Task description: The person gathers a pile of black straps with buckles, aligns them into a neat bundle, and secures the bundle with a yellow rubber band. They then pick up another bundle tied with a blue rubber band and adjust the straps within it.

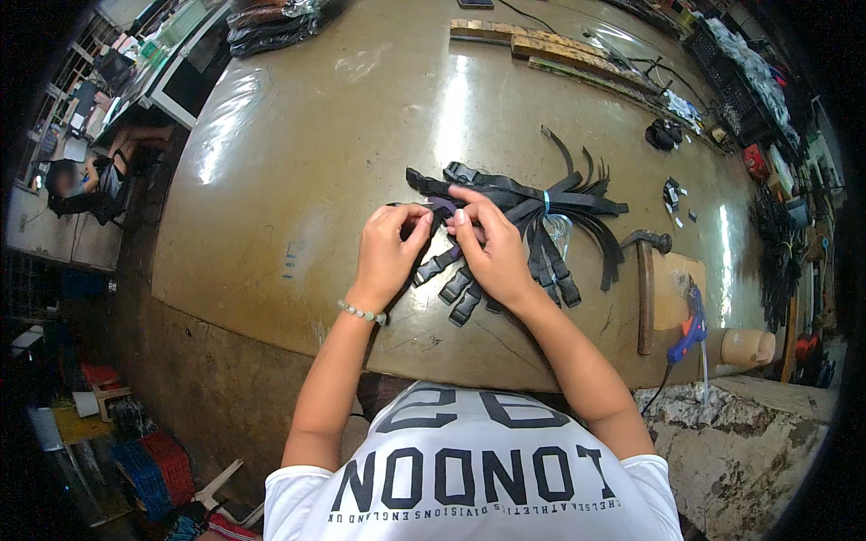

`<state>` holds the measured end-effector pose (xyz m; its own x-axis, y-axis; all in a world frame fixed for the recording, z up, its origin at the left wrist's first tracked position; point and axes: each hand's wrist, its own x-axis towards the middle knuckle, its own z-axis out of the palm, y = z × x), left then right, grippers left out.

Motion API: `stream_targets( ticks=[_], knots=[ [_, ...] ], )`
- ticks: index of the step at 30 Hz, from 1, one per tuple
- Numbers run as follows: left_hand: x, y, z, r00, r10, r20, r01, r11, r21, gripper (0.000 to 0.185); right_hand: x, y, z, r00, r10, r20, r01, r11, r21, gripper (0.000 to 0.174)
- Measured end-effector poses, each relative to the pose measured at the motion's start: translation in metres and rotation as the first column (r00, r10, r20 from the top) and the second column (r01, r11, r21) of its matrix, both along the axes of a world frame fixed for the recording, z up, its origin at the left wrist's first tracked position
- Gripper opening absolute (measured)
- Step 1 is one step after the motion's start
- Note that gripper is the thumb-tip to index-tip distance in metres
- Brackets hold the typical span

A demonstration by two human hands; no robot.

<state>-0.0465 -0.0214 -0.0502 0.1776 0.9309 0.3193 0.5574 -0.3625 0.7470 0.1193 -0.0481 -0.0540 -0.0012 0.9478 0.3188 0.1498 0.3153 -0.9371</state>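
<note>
A bundle of black webbing straps [514,203] with plastic side-release buckles lies spread on the table, gathered by a light blue tie [547,201]. At the bundle's left part, my left hand [392,250] pinches a dark strap between thumb and fingertips. My right hand [490,250] holds the same small area with thumb and fingers, its index finger stretched out over the straps. A purple strip [441,203] shows between the two hands. Several black buckles [465,308] lie just below and left of my right hand. The fingers hide the exact spot being held.
Right of the straps lie a hammer [646,297], a board [680,287] and a blue glue gun [690,331], beside a tan cup-like container [747,347]. Wooden bars [561,51] lie at the far side, a plastic-wrapped stack [270,30] at the far left. A person [88,179] sits at left.
</note>
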Motion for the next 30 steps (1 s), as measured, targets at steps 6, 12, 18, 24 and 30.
stream_targets(
  ticks=[6,12,18,24,30],
  knots=[
    [0.001,-0.003,-0.004,0.995,0.058,-0.080,-0.052,0.996,0.075,0.016,-0.002,0.000,-0.004,0.998,-0.064,0.005,0.064,0.992,-0.107,0.019],
    [-0.001,0.000,0.001,0.993,-0.041,-0.115,0.055,0.991,0.125,0.019,-0.003,0.002,-0.009,0.992,-0.123,0.007,0.122,0.983,-0.136,0.017],
    [0.001,-0.006,-0.001,0.999,-0.011,-0.032,0.016,0.989,0.150,0.009,-0.002,0.000,-0.003,0.993,-0.115,-0.005,0.113,0.988,-0.110,0.019],
    [-0.007,-0.004,-0.003,1.000,-0.017,0.016,0.015,0.991,0.130,0.010,0.004,0.001,0.004,0.997,-0.078,0.023,0.080,0.991,-0.108,0.017],
    [-0.008,-0.001,-0.004,0.998,-0.029,-0.052,0.034,0.995,0.094,0.013,0.006,0.000,0.005,0.997,-0.055,0.049,0.061,0.990,-0.128,0.014]
  ],
)
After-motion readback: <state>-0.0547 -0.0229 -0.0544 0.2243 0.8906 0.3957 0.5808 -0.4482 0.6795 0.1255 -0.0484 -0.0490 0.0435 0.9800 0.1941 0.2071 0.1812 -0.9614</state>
